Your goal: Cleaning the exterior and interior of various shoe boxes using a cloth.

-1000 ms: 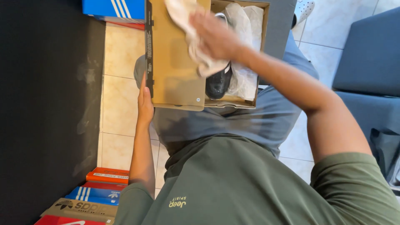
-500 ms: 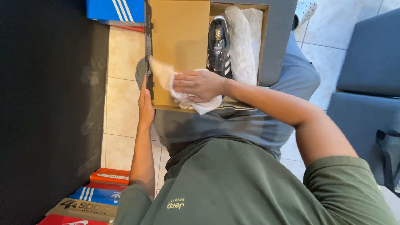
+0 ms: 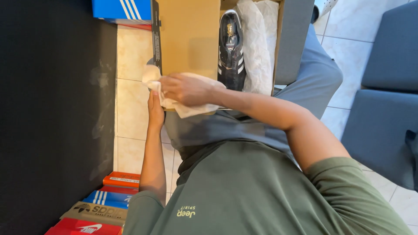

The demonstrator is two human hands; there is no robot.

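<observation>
An open brown cardboard shoe box [image 3: 191,39] rests on my lap, lid flipped to the left. A black sneaker with white stripes [image 3: 230,48] lies inside it beside white wrapping paper [image 3: 259,48]. My right hand [image 3: 187,89] reaches across my body and grips a crumpled sheet of white tissue paper [image 3: 191,106] at the near left corner of the lid. My left hand [image 3: 155,109] is just below, touching the box's near edge and the tissue, fingers pointing up.
A black surface [image 3: 52,113] fills the left side. A blue shoe box [image 3: 122,9] sits at the top left; several stacked shoe boxes [image 3: 104,204] lie at the bottom left. Grey-blue sofa cushions [image 3: 387,95] stand to the right on the tiled floor [image 3: 133,87].
My right hand has carried the tissue paper from over the sneaker down and left to the lid's near corner, uncovering the shoe. My left hand stayed at the box edge.
</observation>
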